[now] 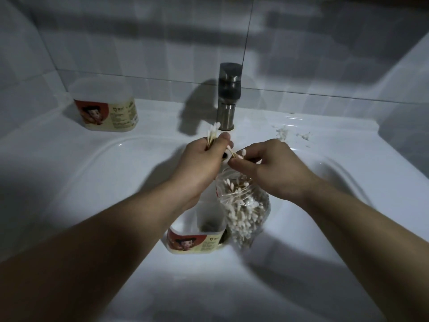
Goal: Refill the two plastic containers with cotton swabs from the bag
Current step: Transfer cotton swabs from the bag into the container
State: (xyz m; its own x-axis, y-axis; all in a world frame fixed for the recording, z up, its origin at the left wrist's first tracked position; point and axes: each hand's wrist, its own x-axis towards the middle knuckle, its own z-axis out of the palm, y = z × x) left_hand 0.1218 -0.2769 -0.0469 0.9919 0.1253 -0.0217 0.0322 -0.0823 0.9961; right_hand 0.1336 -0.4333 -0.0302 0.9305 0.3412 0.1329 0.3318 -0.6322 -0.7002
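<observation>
so, barely started: your left hand grips swabs, right hand pinches a few; near container looks empty, bag full.

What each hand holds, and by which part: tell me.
Left hand grips a bundle of cotton swabs by the lower shafts; right hand pinches a few swabs by their shafts.

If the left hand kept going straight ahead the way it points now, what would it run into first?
Probably the faucet: the left hand points away toward its base, and the cotton swabs it grips would get there first. Depth is unclear, so the gap is hard to judge.
</observation>
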